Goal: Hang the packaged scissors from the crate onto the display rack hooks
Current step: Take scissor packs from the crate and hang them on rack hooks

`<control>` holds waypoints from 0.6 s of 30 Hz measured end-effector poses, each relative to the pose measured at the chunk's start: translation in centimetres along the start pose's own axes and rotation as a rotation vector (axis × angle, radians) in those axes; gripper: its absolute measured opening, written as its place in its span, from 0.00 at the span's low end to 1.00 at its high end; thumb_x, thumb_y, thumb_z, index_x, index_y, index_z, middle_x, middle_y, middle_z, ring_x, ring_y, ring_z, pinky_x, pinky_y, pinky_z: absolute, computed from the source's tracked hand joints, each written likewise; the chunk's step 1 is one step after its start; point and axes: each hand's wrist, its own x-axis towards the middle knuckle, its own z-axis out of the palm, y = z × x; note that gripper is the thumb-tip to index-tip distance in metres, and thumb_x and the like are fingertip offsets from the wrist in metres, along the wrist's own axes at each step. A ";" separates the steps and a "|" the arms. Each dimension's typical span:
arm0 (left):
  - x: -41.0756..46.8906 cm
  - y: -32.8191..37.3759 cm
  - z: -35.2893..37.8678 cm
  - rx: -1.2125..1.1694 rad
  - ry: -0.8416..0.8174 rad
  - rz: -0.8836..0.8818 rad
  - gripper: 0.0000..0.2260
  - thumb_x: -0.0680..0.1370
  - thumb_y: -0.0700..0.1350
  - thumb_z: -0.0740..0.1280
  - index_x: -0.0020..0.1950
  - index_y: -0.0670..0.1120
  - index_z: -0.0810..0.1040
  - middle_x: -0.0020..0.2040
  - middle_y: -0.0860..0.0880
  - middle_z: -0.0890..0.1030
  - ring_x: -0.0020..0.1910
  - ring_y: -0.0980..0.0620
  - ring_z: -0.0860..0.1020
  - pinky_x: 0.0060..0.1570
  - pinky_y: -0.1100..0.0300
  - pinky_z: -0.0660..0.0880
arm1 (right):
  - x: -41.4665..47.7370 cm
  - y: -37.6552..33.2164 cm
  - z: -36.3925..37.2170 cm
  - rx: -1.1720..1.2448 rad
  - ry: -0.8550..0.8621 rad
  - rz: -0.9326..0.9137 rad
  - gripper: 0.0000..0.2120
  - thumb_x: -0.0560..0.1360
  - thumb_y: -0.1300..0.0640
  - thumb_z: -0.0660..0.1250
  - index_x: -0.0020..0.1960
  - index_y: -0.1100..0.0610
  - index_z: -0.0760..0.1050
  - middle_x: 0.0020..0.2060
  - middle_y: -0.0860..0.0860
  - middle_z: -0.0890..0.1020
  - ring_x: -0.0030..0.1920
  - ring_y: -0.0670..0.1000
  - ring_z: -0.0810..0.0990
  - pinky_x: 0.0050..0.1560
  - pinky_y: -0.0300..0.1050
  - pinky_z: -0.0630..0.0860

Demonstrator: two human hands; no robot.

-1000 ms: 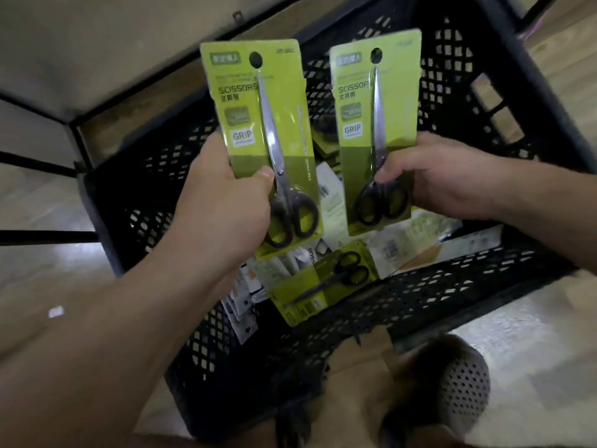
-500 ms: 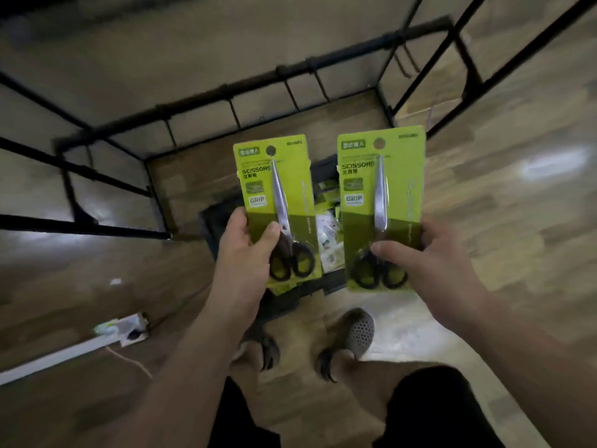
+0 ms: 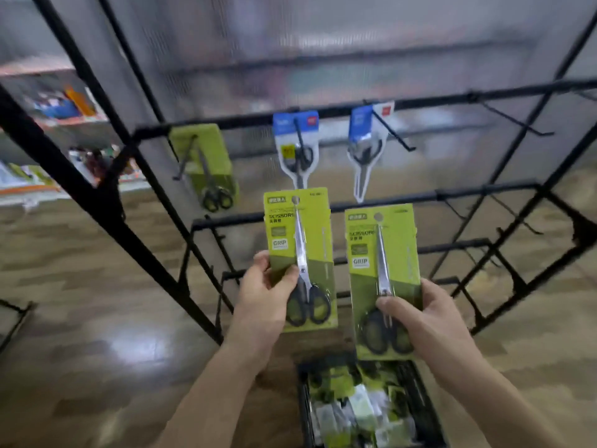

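Two packs are up in front of me. My left hand grips one green scissors card by its lower left edge, thumb pressed across the front just beside the pivot, fingers curled behind. My right hand pinches the other green card low down, thumb lying over the top of the black handles.

I'd say both are held low on purpose. It leaves the punched hole at each card's top free, blades pointing up and print toward me, so they'll hang the right way round.

The display rack is straight ahead. Toward the left end of its top bar a matching green pack hangs from a hook, and I reckon that's where these belong. At the middle of the bar, two blue-carded scissors hang on their own hooks. Nearer the right end a bare hook sticks out.

Neither of my cards touches a hook. Both sit below the top bar, in front of the second bar.

The crate is on the floor under my wrists, with more green packs inside. Next job, I'd judge, is lining a hole up with a hook tip, one card at a time.
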 end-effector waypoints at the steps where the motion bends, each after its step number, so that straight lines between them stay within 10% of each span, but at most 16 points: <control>1: 0.1 0.6 -1.2 -0.013 0.016 0.013 0.05 0.82 0.43 0.69 0.57 0.50 0.80 0.48 0.52 0.85 0.52 0.47 0.83 0.62 0.45 0.77 | -0.3 -0.9 1.0 0.017 0.009 -0.013 0.02 0.76 0.62 0.72 0.48 0.56 0.82 0.41 0.61 0.85 0.37 0.63 0.80 0.42 0.58 0.77; 11: 0.0 3.3 -7.8 -0.099 0.083 0.141 0.10 0.83 0.41 0.68 0.50 0.57 0.81 0.48 0.51 0.85 0.49 0.49 0.82 0.54 0.54 0.76 | -1.9 -5.7 6.5 0.059 -0.066 -0.082 0.04 0.79 0.60 0.70 0.52 0.53 0.80 0.42 0.52 0.88 0.43 0.52 0.87 0.39 0.42 0.82; 18: 1.5 3.4 -10.6 -0.072 0.139 0.115 0.08 0.84 0.41 0.63 0.55 0.53 0.79 0.49 0.50 0.85 0.51 0.49 0.84 0.50 0.54 0.79 | -1.4 -8.0 9.2 0.018 -0.140 -0.138 0.06 0.78 0.60 0.71 0.54 0.53 0.80 0.43 0.52 0.88 0.45 0.55 0.87 0.48 0.52 0.85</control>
